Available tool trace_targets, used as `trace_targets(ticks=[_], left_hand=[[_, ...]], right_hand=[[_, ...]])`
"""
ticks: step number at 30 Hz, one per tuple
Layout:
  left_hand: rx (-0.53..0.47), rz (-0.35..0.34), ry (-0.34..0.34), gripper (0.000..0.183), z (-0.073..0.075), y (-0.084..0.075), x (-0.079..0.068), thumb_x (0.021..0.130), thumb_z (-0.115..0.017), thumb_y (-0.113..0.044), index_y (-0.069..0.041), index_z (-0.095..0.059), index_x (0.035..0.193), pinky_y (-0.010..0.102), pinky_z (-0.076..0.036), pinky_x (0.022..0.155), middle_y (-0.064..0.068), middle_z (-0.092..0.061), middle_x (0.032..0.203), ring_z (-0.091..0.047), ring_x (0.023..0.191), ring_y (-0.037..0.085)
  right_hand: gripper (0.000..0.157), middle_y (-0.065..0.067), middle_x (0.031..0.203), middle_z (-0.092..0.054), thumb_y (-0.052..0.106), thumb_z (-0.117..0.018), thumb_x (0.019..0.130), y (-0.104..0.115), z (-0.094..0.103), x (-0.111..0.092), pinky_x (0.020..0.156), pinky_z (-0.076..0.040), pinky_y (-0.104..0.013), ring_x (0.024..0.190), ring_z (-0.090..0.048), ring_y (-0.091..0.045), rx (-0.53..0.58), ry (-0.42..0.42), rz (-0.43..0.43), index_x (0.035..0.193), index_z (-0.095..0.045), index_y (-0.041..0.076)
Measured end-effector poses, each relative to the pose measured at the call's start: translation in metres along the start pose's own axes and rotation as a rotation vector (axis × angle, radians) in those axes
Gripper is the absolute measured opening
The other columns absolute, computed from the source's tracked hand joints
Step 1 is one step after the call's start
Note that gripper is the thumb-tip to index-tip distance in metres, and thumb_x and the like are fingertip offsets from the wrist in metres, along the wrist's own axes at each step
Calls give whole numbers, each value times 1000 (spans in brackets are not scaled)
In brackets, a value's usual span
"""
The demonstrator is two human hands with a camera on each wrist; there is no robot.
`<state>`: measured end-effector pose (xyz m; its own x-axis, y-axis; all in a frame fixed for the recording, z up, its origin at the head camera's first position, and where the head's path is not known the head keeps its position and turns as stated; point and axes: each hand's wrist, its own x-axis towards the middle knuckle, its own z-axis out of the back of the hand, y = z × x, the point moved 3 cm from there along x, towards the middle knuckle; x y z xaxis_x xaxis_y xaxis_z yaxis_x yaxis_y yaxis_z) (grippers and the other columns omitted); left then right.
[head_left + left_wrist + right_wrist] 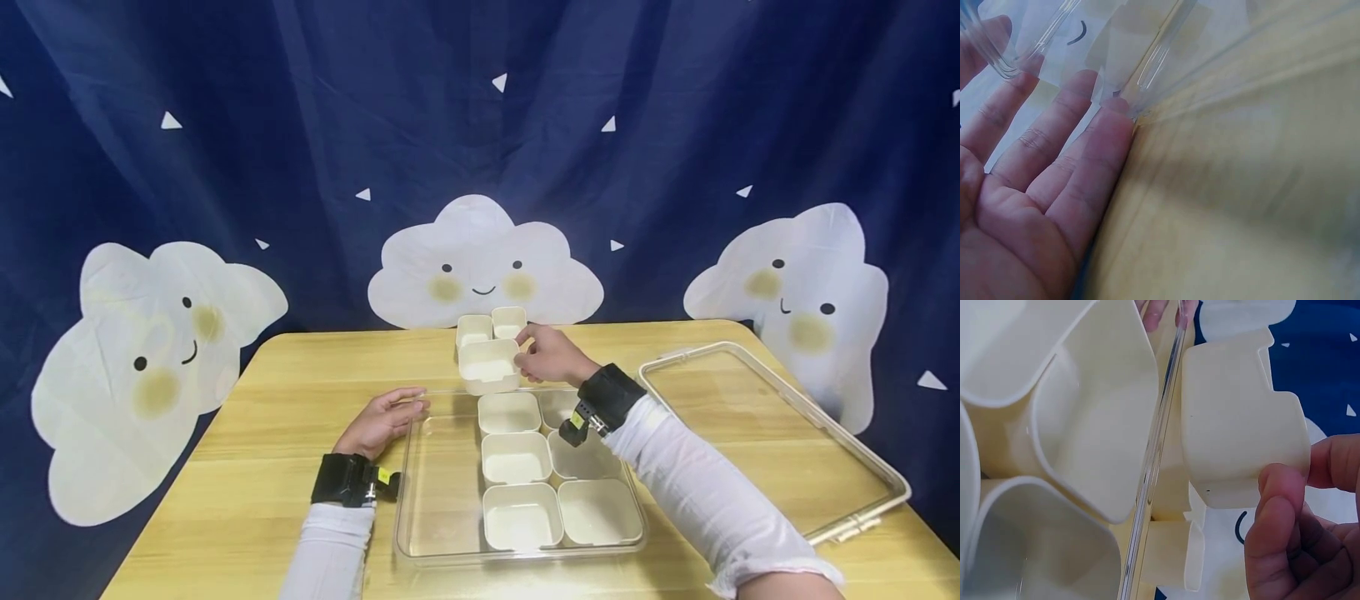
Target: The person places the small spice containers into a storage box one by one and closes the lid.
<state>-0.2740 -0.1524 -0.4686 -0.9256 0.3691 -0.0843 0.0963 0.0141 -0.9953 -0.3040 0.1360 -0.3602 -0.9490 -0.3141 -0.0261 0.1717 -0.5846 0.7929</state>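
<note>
My right hand pinches the right end of a small cream bin between thumb and fingers. This bin is just beyond the far edge of a clear plastic box; in the right wrist view the held bin shows its outer side and a notched rim. My left hand touches the box's far left corner with its fingers fairly straight, and the left wrist view shows its fingers against the clear wall. Several cream bins fill the box's right part.
Two smaller cream bins stand at the table's back edge, partly behind the held one. A clear lid with a cream rim lies on the wooden table at right. Behind hangs a dark blue curtain with printed clouds.
</note>
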Motion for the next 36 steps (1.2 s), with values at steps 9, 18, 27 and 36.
trace_targets(ticks=[9, 18, 27, 36], left_hand=[[-1, 7, -5, 52, 1, 1, -1, 100, -55, -16, 6, -38, 143, 47, -35, 107, 28, -47, 138, -53, 121, 36], [-7, 4, -3, 51, 0, 1, -1, 100, -55, -16, 6, -37, 143, 45, -37, 106, 29, -46, 139, -54, 121, 35], [-6, 4, -12, 50, 0, 1, 0, 100, -55, -16, 6, -39, 142, 44, -39, 105, 28, -48, 137, -55, 119, 32], [-6, 4, -32, 48, 0, 1, 0, 100, -55, -15, 6, -41, 141, 45, -39, 104, 29, -50, 134, -56, 119, 32]], right_hand=[[30, -8, 62, -59, 1, -53, 85, 5, -4, -2, 51, -45, -24, 53, -54, -15, 17, 32, 16, 114, -52, -3], [29, -7, 63, -58, 0, -54, 85, 12, -5, -6, 52, -48, -25, 54, -55, -15, 8, 68, 30, 114, -52, -3], [28, -8, 64, -60, 0, -55, 87, 16, -9, -8, 53, -49, -27, 55, -56, -16, 6, 118, 31, 115, -52, -1], [29, -9, 66, -61, 2, -56, 89, 22, -15, -11, 57, -52, -31, 56, -58, -17, -14, 145, 33, 117, -52, -1]])
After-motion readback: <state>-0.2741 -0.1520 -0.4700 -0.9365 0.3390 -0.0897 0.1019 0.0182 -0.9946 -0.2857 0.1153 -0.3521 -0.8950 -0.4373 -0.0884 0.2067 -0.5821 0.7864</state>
